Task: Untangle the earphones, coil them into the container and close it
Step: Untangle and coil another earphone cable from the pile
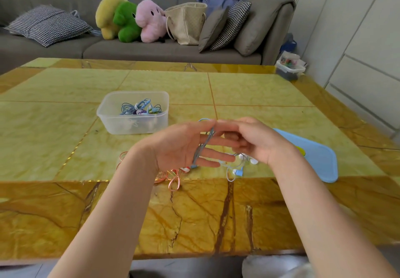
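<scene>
- The left hand [184,145] lies palm-up with its fingers [218,157] straight and spread, and the blue earphone cable [202,145] runs in several turns across them; I judge it is acting as a former for the coil
- The right hand [257,141] has its fingers curled and meets the left fingertips at the top of the loops, seemingly pinching the cable there, though the exact contact is blurred
- The cable looks thin, light and limp, so I judge it will spring out of shape if let go; the bundled turns are the place to hold, not the earbuds
- The loose end hangs below the hands, with pale blue and white earbuds [238,171] touching the table [281,91]
- An orange-pink earphone cable [173,180] lies slack on the table under the left wrist, not yet coiled
- The clear plastic container [112,122] stands well beyond the left hand, open, with coiled blue earphones [140,109] already inside
- Its light blue lid [313,161] lies flat on the table just right of the right hand
</scene>
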Demonstrator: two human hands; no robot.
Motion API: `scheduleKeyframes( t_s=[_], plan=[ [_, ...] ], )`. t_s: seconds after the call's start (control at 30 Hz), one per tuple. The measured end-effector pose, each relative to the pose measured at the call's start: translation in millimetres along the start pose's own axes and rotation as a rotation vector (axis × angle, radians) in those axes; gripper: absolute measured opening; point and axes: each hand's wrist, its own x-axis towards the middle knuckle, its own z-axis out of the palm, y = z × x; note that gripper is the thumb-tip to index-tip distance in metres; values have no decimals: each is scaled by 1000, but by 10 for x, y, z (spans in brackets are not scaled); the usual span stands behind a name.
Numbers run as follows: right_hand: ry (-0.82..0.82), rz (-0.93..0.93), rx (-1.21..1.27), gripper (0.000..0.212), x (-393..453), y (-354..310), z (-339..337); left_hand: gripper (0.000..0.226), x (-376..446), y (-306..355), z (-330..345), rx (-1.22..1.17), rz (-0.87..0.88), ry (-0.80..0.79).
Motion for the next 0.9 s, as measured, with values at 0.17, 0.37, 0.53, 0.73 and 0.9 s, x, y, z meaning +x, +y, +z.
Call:
scheduleKeyframes(
  t_s=[0.17, 0.37, 0.53, 0.73, 0.9],
  plan=[
    [80, -118, -67, 28, 32, -34, 9, 36, -5, -12, -38, 185, -118, 106],
    [-152, -252, 82, 17, -61, -187, 86, 32, 19, -33, -132, 75, -26, 336],
    [-199, -175, 46, 19, -60, -197, 93, 30, -39, 13, -251, -60, 54, 492],
    [-247, -109, -120, 18, -71, -121, 185, 33, 36, 71, -189, -201, 355, 625],
    [-63, -121, 22, 22, -1, -51, 254, 30, 53, 135, -85, -489, 555, 519]
  ],
)
